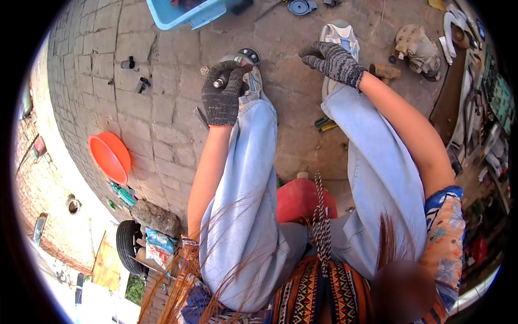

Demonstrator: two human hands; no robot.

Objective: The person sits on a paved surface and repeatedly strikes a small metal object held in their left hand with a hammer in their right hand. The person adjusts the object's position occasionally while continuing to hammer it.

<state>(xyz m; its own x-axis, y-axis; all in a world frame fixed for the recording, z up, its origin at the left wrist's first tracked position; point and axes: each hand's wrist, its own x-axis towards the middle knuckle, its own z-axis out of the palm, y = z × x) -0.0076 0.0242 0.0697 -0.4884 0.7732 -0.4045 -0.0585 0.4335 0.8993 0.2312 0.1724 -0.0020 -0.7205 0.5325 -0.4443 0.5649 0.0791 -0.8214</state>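
We see the dark part with a shiny tip point(219, 83) within the left hand point(221, 97), whose gloved fingers are curled around it above the left shoe. A round black disc with silver studs point(249, 54) sits just beyond those fingers (we cannot tell whether it joins the held part). Well apart from it, the right hand point(335, 63), gloved too, hangs by the right shoe, fingers loosely bent; we cannot tell whether they hold anything. Beneath us spreads grey paving point(162, 102), with an orange basin point(110, 156) to the left, a light blue tub point(202, 17) ahead, and a metal casting point(416, 48) near piled scrap point(488, 127) on the right.
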